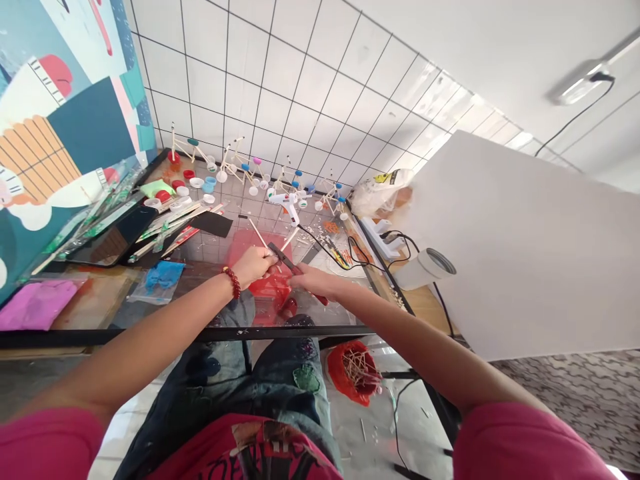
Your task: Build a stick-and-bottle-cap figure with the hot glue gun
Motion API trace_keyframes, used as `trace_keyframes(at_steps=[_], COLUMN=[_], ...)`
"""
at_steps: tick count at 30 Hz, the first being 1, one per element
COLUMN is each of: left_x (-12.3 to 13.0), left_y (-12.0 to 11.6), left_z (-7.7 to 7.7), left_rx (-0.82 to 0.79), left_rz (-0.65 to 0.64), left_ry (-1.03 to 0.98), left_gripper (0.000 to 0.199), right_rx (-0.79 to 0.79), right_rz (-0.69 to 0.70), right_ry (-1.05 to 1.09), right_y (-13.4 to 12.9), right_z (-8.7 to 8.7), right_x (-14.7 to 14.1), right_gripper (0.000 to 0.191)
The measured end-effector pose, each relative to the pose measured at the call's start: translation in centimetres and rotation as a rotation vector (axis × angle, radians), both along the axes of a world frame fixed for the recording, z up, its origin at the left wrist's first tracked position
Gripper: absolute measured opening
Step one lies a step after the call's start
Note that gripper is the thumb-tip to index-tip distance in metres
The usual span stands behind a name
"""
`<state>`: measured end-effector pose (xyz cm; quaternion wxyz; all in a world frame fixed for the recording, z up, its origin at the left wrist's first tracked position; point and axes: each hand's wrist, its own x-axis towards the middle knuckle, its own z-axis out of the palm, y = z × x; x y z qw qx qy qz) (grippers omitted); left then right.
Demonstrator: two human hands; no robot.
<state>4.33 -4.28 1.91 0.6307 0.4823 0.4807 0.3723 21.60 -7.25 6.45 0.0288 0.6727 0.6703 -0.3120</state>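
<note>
My left hand (254,267), with a red bead bracelet at the wrist, is closed on a thin wooden stick (257,233) whose far end points away from me. Another pale stick (291,239) slants up beside it, close to the tool's dark jaws. Wrapped round red-handled pliers (284,257), my right hand (315,281) keeps their jaws against the fingertips of my left hand. Whether the jaws touch a stick is hard to make out. Beyond both hands, a white glue gun (287,207) stands on the glass table.
Stick models with coloured bottle caps (245,167) line the tiled wall. At left lie a dark tablet (113,237), a black card (213,223) and bagged blue clay (164,275). A cable crosses the right side. Below, a red bag (340,373) holds stick scraps.
</note>
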Motion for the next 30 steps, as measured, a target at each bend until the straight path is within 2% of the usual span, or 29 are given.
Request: trace_keyframes(at_steps=[2, 5, 11, 18, 26, 30], left_x=[0.1, 0.1, 0.2, 0.3, -0.7, -0.6], left_y=[-0.2, -0.1, 0.7, 0.9, 1.6, 1.2], left_z=[0.0, -0.1, -0.7, -0.4, -1.1, -0.8], left_rx=[0.010, 0.014, 0.015, 0.012, 0.056, 0.022], left_rz=[-0.003, -0.002, 0.029, 0.053, 0.124, 0.060], left_ry=[0.003, 0.003, 0.021, 0.072, 0.137, 0.090], left_gripper=[0.028, 0.028, 0.028, 0.029, 0.015, 0.020], right_rx=[0.063, 0.150, 0.152, 0.157, 0.241, 0.263], right_rz=[-0.016, 0.062, 0.094, 0.084, 0.082, 0.088], right_ry=[-0.045, -0.154, -0.199, -0.193, -0.172, -0.211], right_y=[0.3, 0.9, 1.8, 1.5, 2.1, 2.4], right_z=[-0.5, -1.3, -1.6, -1.5, -2.6, -2.7], right_x=[-0.4, -0.5, -0.5, -1.0, -1.4, -1.7], right_gripper=[0.029, 0.021, 0.020, 0.024, 0.030, 0.034])
